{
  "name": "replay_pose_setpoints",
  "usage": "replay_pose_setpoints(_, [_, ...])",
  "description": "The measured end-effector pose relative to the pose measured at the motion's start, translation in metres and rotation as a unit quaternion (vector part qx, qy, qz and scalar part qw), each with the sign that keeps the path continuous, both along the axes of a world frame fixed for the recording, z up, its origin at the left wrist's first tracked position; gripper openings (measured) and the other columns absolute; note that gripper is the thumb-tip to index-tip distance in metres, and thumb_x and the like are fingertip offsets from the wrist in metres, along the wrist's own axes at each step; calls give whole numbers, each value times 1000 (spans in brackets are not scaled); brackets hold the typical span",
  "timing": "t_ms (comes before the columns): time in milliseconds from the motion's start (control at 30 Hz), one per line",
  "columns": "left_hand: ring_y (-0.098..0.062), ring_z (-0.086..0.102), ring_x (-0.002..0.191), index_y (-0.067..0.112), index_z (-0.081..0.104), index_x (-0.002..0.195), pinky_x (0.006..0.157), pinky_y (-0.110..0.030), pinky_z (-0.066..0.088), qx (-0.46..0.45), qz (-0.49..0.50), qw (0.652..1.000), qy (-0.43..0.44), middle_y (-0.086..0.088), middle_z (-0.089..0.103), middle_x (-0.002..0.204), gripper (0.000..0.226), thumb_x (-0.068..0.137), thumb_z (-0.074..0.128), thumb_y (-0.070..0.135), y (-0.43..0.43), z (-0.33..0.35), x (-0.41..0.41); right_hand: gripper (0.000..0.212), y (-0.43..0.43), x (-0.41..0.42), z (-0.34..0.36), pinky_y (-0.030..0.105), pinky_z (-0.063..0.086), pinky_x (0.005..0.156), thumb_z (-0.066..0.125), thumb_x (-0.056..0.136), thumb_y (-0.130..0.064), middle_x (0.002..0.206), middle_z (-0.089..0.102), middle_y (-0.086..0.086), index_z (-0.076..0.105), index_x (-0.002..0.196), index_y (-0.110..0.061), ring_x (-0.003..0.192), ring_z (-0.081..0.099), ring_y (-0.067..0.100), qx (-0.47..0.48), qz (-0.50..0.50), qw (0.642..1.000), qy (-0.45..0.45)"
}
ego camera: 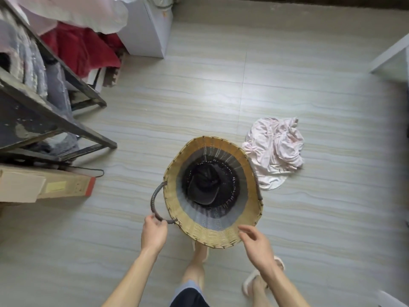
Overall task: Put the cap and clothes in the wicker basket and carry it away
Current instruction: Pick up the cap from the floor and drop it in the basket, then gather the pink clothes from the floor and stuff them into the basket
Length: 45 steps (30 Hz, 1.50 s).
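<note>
A tall wicker basket [212, 234] stands on the tiled floor in front of my feet. A dark cap [204, 187] lies at its bottom. My left hand [153, 232] grips the basket's dark left handle [155, 200]. My right hand [255, 241] hovers just off the near right rim, fingers spread and holding nothing. A crumpled pale pink garment [276, 149] lies on the floor against the basket's far right side, next to the right handle [256, 185].
A dark metal rack [44, 103] with blankets and red cloth fills the left. A cardboard box [44, 185] lies below it. A white appliance [148, 29] stands at the back; a white furniture edge [389, 54] juts in at right.
</note>
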<state>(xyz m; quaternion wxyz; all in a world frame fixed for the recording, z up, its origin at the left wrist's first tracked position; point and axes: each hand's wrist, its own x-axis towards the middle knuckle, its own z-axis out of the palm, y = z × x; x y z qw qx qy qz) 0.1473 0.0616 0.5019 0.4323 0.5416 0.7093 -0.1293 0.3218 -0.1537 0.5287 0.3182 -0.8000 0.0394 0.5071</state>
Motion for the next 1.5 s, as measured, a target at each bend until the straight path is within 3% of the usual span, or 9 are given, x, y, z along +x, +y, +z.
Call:
replay_pose_setpoints(167, [-19, 66, 102, 33, 63, 100, 85, -35, 48, -119, -87, 988, -54, 2, 70, 113, 14, 93, 52, 28, -107, 56, 29, 21, -92, 21, 67, 3, 44, 73, 67, 86, -14, 83, 75, -26, 77, 87, -33, 84, 66, -9, 36, -62, 997, -14])
replay_pose_setpoints(300, [-9, 68, 95, 38, 68, 91, 96, -36, 51, -121, -133, 979, -98, 8, 75, 99, 12, 87, 58, 32, -202, 94, 70, 23, -174, 54, 108, 13, 50, 76, 69, 84, -12, 80, 77, -17, 79, 85, -32, 80, 68, -8, 57, -78, 995, -31])
replay_pose_setpoints(433, [-5, 68, 94, 40, 68, 92, 92, -30, 50, -116, -149, 975, -117, 13, 74, 98, 14, 88, 57, 34, -275, 138, 119, 22, -247, 106, 146, 7, 47, 75, 68, 86, -14, 82, 77, -18, 78, 86, -34, 83, 69, -6, 52, -46, 996, -47])
replay_pose_setpoints(700, [-6, 68, 94, 41, 66, 94, 90, -30, 51, -153, -149, 965, -149, 12, 73, 98, 16, 88, 51, 39, -323, 156, 205, 16, -290, 215, 174, 20, 49, 77, 67, 87, -18, 83, 76, -18, 76, 86, -32, 80, 70, -2, 7, -7, 997, -82])
replay_pose_setpoints(900, [-7, 66, 95, 37, 63, 97, 88, -29, 51, -159, -98, 974, -125, 11, 70, 102, 15, 92, 49, 37, -293, 125, 277, 16, -247, 293, 141, 40, 54, 88, 67, 86, -19, 86, 77, -15, 76, 86, -32, 87, 72, 12, -30, 22, 998, -50])
replay_pose_setpoints(1067, [-11, 64, 101, 36, 60, 106, 91, -33, 50, -147, -64, 981, -107, 10, 66, 107, 20, 92, 47, 39, -255, 89, 342, 17, -183, 369, 110, 7, 47, 72, 65, 88, -19, 85, 77, -11, 75, 88, -33, 81, 68, -5, -11, 100, 994, -31])
replay_pose_setpoints(1167, [-12, 64, 100, 37, 60, 104, 94, -35, 49, -142, -53, 983, -104, 9, 67, 106, 18, 92, 47, 39, -231, 60, 378, 15, -141, 415, 85, 2, 42, 68, 63, 88, -23, 88, 75, -14, 74, 89, -34, 82, 63, -13, -4, 160, 986, -39])
replay_pose_setpoints(1367, [-17, 61, 111, 29, 59, 112, 91, -28, 44, -151, -43, 987, -35, 2, 68, 119, 25, 90, 48, 33, -208, -52, 434, 14, -55, 501, -36, 20, 50, 83, 62, 88, -30, 95, 74, -13, 70, 100, -32, 92, 67, -2, -3, 281, 957, -64])
replay_pose_setpoints(1500, [-20, 54, 125, 27, 52, 129, 102, -30, 40, -152, -88, 984, 24, -1, 56, 136, 40, 90, 44, 34, -197, -156, 454, 44, 4, 541, -160, 31, 46, 93, 62, 83, -49, 123, 68, 3, 61, 122, -29, 115, 62, 22, -15, 396, 914, -92])
